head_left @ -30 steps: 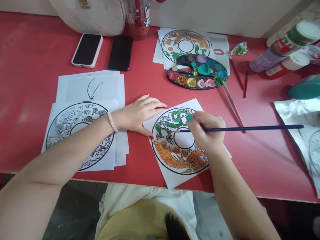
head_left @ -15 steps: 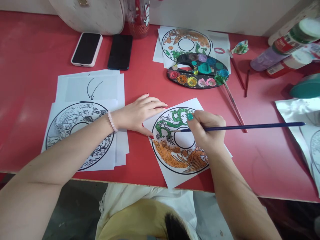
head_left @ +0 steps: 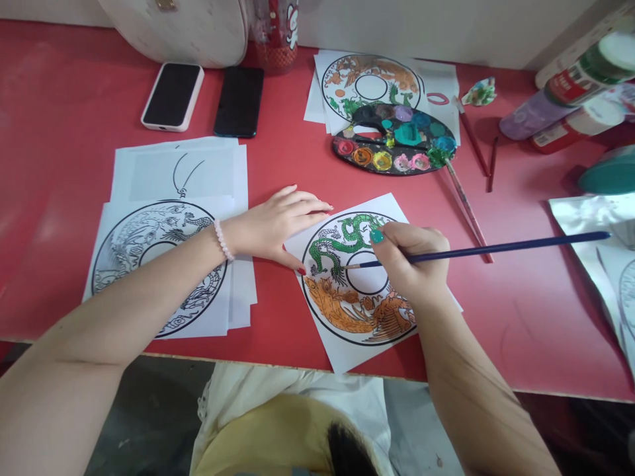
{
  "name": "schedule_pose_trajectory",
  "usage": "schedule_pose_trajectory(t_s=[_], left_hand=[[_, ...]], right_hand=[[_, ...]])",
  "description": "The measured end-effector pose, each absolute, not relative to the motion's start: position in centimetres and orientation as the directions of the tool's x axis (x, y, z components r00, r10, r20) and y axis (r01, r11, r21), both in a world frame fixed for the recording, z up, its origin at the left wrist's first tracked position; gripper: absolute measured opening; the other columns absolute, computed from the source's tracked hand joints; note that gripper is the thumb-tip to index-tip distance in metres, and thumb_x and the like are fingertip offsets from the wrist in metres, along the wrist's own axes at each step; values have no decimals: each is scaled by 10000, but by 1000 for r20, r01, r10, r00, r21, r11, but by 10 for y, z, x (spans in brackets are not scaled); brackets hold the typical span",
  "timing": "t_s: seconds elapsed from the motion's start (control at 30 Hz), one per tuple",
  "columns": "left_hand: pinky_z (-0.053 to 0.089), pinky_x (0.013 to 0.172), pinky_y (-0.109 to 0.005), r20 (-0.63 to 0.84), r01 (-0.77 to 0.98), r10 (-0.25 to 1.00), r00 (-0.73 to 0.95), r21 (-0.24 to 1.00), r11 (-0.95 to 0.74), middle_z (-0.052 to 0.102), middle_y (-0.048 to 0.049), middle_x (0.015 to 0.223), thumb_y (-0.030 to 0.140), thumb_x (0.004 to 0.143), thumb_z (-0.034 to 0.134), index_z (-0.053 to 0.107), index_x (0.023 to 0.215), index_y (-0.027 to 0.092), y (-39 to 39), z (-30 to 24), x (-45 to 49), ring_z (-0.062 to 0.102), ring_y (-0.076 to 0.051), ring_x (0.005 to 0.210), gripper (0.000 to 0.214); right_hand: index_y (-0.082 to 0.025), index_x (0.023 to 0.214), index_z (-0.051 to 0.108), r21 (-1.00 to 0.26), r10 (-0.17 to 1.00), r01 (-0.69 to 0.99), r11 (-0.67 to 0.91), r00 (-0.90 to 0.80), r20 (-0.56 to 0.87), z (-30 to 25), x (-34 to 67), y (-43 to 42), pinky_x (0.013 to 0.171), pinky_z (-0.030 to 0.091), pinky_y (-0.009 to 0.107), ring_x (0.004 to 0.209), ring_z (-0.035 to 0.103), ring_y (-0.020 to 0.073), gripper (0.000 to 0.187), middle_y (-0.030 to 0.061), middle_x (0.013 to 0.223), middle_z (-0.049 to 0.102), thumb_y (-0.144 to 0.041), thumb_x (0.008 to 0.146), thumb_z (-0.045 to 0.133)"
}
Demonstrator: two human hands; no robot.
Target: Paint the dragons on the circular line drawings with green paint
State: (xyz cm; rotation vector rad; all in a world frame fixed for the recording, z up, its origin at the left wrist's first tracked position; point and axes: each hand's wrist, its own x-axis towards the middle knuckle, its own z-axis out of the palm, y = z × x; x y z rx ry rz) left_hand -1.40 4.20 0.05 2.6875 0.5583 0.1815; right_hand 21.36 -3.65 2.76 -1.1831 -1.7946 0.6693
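My right hand [head_left: 414, 261] grips a thin paintbrush [head_left: 506, 247] with a dark blue handle. Its tip meets the paper near the green dragon's claws, at the left edge of the inner ring. The sheet [head_left: 342, 357] carries a round printed design, with a green dragon [head_left: 325, 250] above and an orange phoenix [head_left: 342, 314] below. Fingers spread, my left hand [head_left: 285, 221] lies flat, its thumb and fingertips at the sheet's left edge. A bead bracelet [head_left: 223, 240] circles that wrist.
Behind the sheet, a paint palette [head_left: 397, 145] overlaps another painted sheet [head_left: 327, 66], a second brush [head_left: 469, 211] leaning on it. Uncoloured printed sheets [head_left: 243, 218] lie left. Two phones [head_left: 172, 96], a cup [head_left: 278, 53] and a bag [head_left: 198, 33] stand behind; paint bottles [head_left: 526, 119] are at right.
The blue brush has tilted a little, its handle end rising and its tip dropping slightly lower on the paper. My left hand has stayed in place.
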Motion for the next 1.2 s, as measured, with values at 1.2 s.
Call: schedule_pose_trajectory(t_s=[1.2], left_hand=[[105, 1125, -532, 42, 358, 411, 911, 414, -837, 393, -154, 1446, 655, 770, 598, 354, 1429, 161, 42, 1, -14, 316, -335, 1318, 858]], right_hand=[[-201, 543, 196, -762, 907, 499, 414, -151, 394, 27, 213, -35, 417, 180, 254, 464, 145, 66, 405, -62, 504, 168, -109, 787, 506]])
